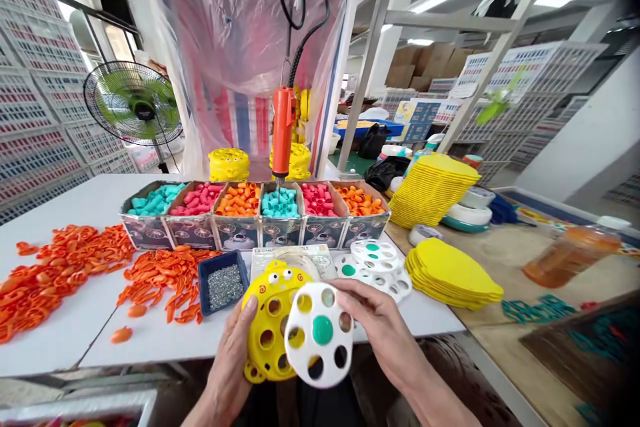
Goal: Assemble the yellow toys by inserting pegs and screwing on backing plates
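My left hand (231, 353) grips the left edge of a yellow plastic toy shell (257, 337), which has round holes, two bulging eyes and red swirl cheeks. In my right hand (375, 320) is a white plastic disc (306, 363) with a ring of holes and a green centre, pinched at its upper right edge. The disc overlaps the right part of the shell and hides it; whether the two touch I cannot tell. Both are held just over the front edge of the white table (170, 347). More white discs (375, 257) lie behind my right hand.
An orange electric screwdriver (283, 130) hangs above a row of boxes (240, 233) with turquoise, pink and orange pieces. A blue tray (204, 283) holds small screws. Orange parts (70, 257) are heaped on the left, yellow plates (450, 273) stacked on the right. A fan (135, 103) stands behind.
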### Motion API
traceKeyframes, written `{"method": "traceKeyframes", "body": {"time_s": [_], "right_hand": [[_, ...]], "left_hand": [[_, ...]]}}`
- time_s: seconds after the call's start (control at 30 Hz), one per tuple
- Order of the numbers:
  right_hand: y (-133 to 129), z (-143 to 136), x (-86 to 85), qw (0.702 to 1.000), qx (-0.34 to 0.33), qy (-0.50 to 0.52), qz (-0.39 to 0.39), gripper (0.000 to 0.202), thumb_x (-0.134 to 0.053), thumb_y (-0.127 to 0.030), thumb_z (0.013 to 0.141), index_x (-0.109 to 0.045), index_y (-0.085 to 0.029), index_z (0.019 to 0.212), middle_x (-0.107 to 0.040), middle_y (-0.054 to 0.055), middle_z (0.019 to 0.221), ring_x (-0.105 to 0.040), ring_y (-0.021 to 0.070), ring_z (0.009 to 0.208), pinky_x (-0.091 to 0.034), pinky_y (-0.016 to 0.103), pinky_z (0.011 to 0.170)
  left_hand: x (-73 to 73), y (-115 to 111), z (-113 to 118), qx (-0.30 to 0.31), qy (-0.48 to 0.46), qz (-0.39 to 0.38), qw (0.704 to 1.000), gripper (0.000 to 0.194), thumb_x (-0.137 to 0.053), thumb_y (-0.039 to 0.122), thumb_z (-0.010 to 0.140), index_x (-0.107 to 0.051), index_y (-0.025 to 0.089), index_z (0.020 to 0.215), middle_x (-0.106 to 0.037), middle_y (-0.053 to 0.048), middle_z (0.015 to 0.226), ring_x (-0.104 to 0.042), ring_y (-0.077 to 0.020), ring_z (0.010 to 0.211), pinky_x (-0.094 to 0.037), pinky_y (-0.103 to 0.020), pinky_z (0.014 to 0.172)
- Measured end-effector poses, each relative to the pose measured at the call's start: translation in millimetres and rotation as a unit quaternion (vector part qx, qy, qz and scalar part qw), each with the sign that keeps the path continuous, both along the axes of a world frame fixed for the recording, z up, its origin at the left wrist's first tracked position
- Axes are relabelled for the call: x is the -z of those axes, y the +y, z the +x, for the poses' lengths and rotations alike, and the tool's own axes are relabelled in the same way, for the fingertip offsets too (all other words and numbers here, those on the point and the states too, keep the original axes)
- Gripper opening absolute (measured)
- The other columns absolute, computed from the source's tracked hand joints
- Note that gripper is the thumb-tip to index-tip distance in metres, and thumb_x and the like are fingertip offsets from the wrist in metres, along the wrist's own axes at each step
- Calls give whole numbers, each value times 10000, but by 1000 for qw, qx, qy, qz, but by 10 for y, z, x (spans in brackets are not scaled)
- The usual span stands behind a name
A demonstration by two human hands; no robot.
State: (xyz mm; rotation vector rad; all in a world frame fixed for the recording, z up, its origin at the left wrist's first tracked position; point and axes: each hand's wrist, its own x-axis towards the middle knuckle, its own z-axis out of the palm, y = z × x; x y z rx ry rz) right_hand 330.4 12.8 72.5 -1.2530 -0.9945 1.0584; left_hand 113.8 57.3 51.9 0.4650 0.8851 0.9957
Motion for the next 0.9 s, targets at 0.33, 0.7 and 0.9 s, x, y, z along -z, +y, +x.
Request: {"method": "traceKeyframes", "body": {"time_s": [0.33,0.7,0.9], "right_hand": [[198,-311,-481,889,-203,-357,202,222,-706,-160,890,-759,-262,1080,-750,28,1038,-707,195,922,-564,306,841],[-85,-238,-69,896,73,-377,223,328,-657,-322,940,-627,-284,1265,-677,98,1219,-646,279,1093,-595,407,905],[-159,-195,174,987,42,-134,78,284,-733,-461,867,-727,-239,1043,-650,79,1088,-650,212,895,-586,248,650]], "left_hand": [[96,-36,64,75,71,162,981,600,-924,481,633,-730,155,1098,-796,-85,932,-730,-245,800,-568,-263,668],[-116,-115,77,4,71,128,989,600,-929,365,637,-646,160,1126,-799,-94,947,-748,-248,738,-604,-312,671],[-89,-170,107,10,70,140,988,596,-950,353,595,-666,164,1083,-816,-94,931,-758,-266,770,-617,-323,677]]}}
